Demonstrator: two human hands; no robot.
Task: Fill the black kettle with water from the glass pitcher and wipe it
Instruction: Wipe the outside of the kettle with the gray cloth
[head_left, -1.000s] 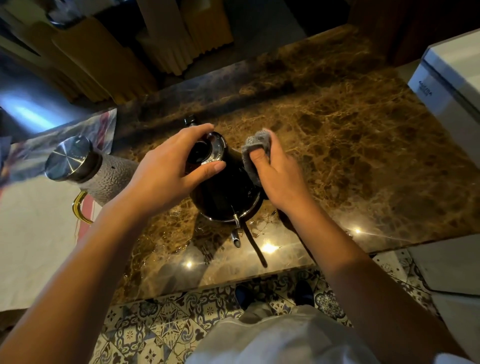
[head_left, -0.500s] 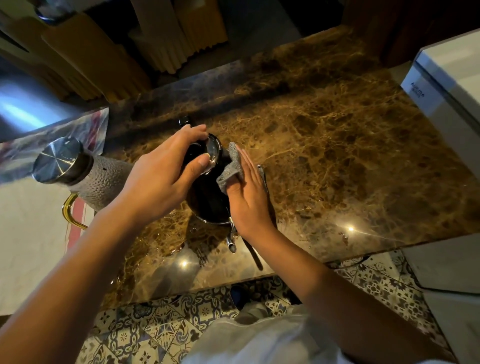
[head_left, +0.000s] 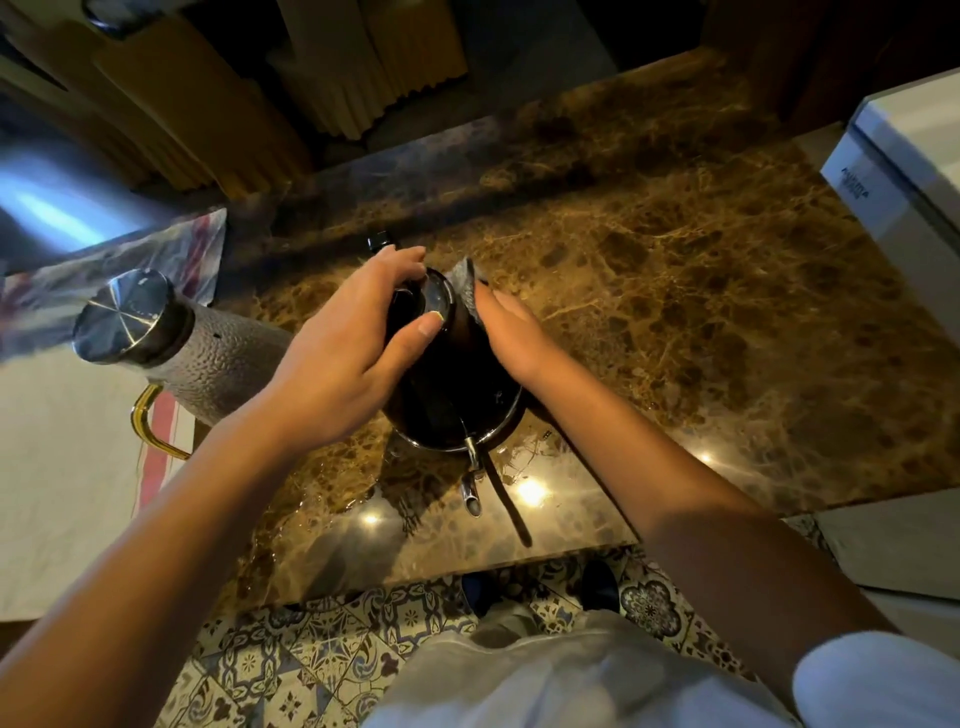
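The black kettle (head_left: 447, 400) stands on the brown marble counter (head_left: 675, 322), its thin metal spout (head_left: 471, 486) pointing toward me. My left hand (head_left: 348, 353) grips the kettle's lid and top from the left. My right hand (head_left: 511, 338) lies flat against the kettle's right side and presses a grey cloth (head_left: 465, 288) onto it. The glass pitcher (head_left: 208, 358), textured, with a steel lid (head_left: 124, 314) and a gold handle (head_left: 150, 426), stands to the left of the kettle on a white cloth.
A white towel with red stripes (head_left: 67, 467) covers the counter's left part. A white appliance (head_left: 904, 171) sits at the right edge. Wooden boards (head_left: 208, 104) lean at the back. The counter's front edge is close to me, with patterned floor tiles (head_left: 311, 665) below.
My right hand has slid the cloth up and along the kettle's right side, toward the lid. My left hand has stayed on the kettle's top.
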